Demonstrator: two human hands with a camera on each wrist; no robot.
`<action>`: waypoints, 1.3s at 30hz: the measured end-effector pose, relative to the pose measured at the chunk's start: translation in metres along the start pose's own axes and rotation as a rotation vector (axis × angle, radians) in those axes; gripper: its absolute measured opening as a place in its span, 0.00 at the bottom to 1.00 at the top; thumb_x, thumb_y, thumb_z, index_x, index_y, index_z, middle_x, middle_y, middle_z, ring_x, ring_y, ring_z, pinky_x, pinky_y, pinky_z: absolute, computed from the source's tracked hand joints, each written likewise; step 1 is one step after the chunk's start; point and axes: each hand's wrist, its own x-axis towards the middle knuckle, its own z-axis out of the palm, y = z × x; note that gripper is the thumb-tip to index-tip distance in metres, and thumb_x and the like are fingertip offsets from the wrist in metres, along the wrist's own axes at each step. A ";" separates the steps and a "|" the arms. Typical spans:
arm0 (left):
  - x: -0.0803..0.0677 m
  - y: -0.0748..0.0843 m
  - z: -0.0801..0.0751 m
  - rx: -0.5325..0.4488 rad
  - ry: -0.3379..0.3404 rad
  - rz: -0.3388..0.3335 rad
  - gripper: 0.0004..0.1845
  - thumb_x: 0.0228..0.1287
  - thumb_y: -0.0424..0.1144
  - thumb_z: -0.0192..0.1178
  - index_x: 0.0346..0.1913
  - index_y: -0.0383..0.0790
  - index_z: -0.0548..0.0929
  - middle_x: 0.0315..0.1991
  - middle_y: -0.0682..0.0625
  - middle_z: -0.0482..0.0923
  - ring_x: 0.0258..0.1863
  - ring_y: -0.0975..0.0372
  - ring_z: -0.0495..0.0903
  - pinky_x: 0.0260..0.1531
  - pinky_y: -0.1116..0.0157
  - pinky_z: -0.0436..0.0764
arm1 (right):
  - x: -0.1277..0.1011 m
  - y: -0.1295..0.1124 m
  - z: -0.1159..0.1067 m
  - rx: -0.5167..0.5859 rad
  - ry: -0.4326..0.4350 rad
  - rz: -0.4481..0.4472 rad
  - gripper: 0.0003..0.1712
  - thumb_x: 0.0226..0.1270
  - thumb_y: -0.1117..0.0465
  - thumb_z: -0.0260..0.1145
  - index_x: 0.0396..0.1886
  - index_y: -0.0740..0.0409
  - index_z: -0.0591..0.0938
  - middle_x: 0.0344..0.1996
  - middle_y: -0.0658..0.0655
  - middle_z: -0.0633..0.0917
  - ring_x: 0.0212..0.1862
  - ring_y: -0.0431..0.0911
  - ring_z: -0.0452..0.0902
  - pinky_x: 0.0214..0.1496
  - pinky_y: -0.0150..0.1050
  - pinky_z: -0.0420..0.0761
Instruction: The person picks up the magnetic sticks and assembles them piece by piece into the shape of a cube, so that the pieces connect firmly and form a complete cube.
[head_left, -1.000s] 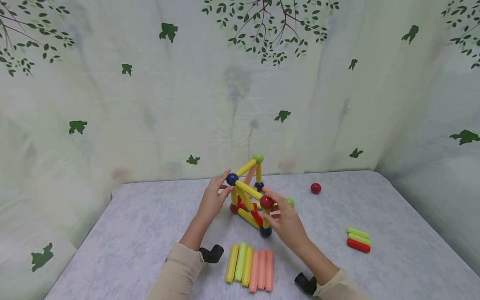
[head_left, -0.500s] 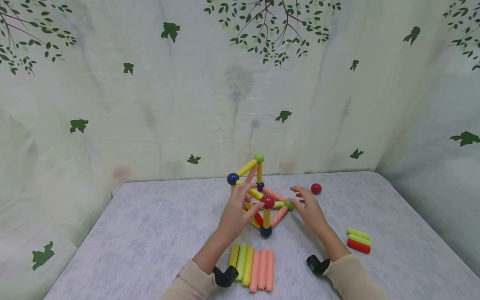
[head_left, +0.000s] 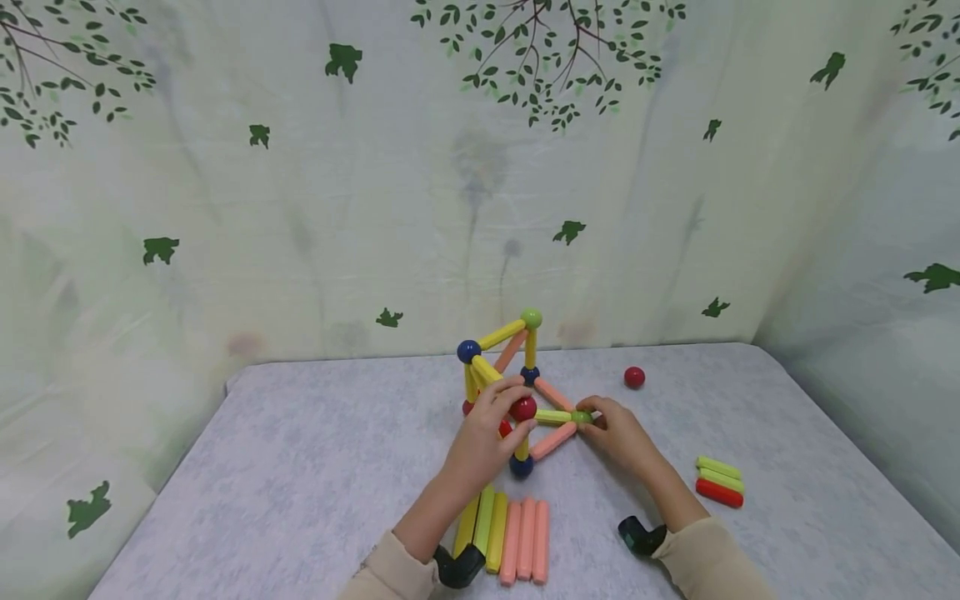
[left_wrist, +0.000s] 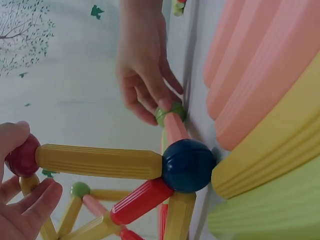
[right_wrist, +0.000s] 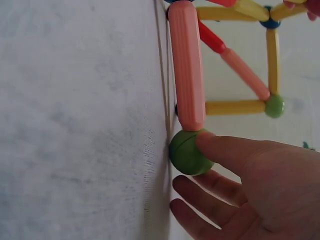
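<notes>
A frame of sticks and balls stands on the table, built from yellow, pink, red and lime sticks (head_left: 553,416). At its front upper corner, my left hand (head_left: 482,433) grips a red ball (left_wrist: 24,155) between thumb and fingers. My right hand (head_left: 622,437) pinches the green ball (right_wrist: 189,152) at the low right corner, where two pink sticks (right_wrist: 187,65) and a lime one meet. A dark blue ball (left_wrist: 187,165) sits at the front foot below the red one. Another blue ball (head_left: 468,352) and a green ball (head_left: 531,318) top the frame. My left hand hides part of the frame's near side.
In front lie several loose yellow and lime sticks (head_left: 495,533) beside three pink sticks (head_left: 526,542). Two short lime sticks (head_left: 720,475) and a red stick (head_left: 720,492) lie to the right. A loose red ball (head_left: 634,377) rests near the back edge.
My left hand has gone from the upper blue ball to the red ball. My right hand has left the red ball for the low green one. The frame has turned slightly.
</notes>
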 end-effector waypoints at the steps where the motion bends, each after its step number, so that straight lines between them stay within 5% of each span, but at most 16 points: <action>1: 0.000 -0.002 -0.001 -0.018 0.001 -0.004 0.22 0.54 0.36 0.64 0.54 0.46 0.74 0.56 0.49 0.67 0.50 0.63 0.72 0.43 0.68 0.74 | -0.001 -0.002 -0.001 -0.004 -0.007 0.006 0.14 0.57 0.64 0.65 0.44 0.54 0.78 0.41 0.52 0.77 0.34 0.43 0.71 0.36 0.38 0.74; 6: -0.001 -0.012 -0.006 -0.091 0.014 -0.043 0.24 0.56 0.32 0.61 0.57 0.51 0.73 0.57 0.49 0.66 0.50 0.61 0.71 0.41 0.66 0.76 | -0.009 -0.013 0.000 -0.036 -0.046 0.014 0.11 0.55 0.64 0.67 0.39 0.55 0.79 0.36 0.51 0.78 0.32 0.43 0.71 0.34 0.37 0.75; 11: -0.002 -0.023 -0.013 -0.152 0.041 -0.070 0.19 0.56 0.30 0.60 0.53 0.41 0.75 0.57 0.47 0.66 0.48 0.60 0.72 0.40 0.66 0.77 | -0.018 -0.025 0.003 -0.071 -0.087 0.017 0.09 0.53 0.63 0.68 0.35 0.55 0.78 0.31 0.50 0.78 0.31 0.43 0.71 0.32 0.37 0.75; 18: -0.003 -0.039 -0.027 -0.342 -0.025 -0.136 0.19 0.57 0.29 0.60 0.53 0.41 0.75 0.59 0.51 0.66 0.53 0.61 0.70 0.43 0.64 0.76 | -0.031 -0.035 0.005 -0.076 -0.116 -0.014 0.09 0.52 0.64 0.69 0.32 0.55 0.78 0.25 0.49 0.75 0.28 0.42 0.69 0.27 0.35 0.72; 23: -0.002 -0.031 -0.040 -0.410 -0.090 -0.178 0.20 0.58 0.29 0.59 0.54 0.39 0.74 0.60 0.47 0.65 0.51 0.58 0.71 0.45 0.60 0.75 | -0.041 -0.039 0.003 -0.110 -0.108 -0.049 0.11 0.52 0.63 0.69 0.35 0.54 0.78 0.31 0.51 0.75 0.32 0.43 0.71 0.30 0.36 0.74; 27: -0.002 -0.018 -0.048 -0.405 -0.113 -0.166 0.20 0.59 0.28 0.57 0.55 0.36 0.72 0.61 0.42 0.63 0.47 0.56 0.72 0.44 0.60 0.75 | -0.051 -0.043 -0.001 -0.130 -0.108 -0.212 0.16 0.51 0.64 0.70 0.41 0.52 0.78 0.40 0.51 0.74 0.40 0.45 0.72 0.39 0.39 0.76; 30: -0.002 -0.016 -0.049 -0.401 -0.117 -0.166 0.20 0.59 0.28 0.57 0.56 0.36 0.72 0.61 0.42 0.63 0.46 0.56 0.73 0.43 0.59 0.75 | -0.060 -0.048 -0.002 -0.088 -0.246 -0.375 0.18 0.52 0.65 0.69 0.43 0.51 0.77 0.43 0.46 0.74 0.45 0.45 0.71 0.46 0.41 0.74; 34: -0.003 -0.015 -0.049 -0.394 -0.119 -0.171 0.20 0.60 0.29 0.57 0.56 0.38 0.72 0.61 0.44 0.63 0.46 0.57 0.73 0.42 0.59 0.75 | -0.070 -0.053 0.005 -0.046 -0.503 -0.480 0.15 0.55 0.63 0.67 0.41 0.44 0.77 0.43 0.39 0.73 0.47 0.39 0.68 0.49 0.37 0.72; 39: -0.003 -0.013 -0.052 -0.371 -0.123 -0.171 0.20 0.61 0.30 0.56 0.56 0.39 0.71 0.61 0.44 0.63 0.46 0.56 0.73 0.42 0.59 0.75 | -0.075 -0.055 0.013 -0.146 -0.584 -0.531 0.15 0.51 0.64 0.69 0.37 0.42 0.79 0.39 0.37 0.74 0.42 0.34 0.67 0.44 0.34 0.72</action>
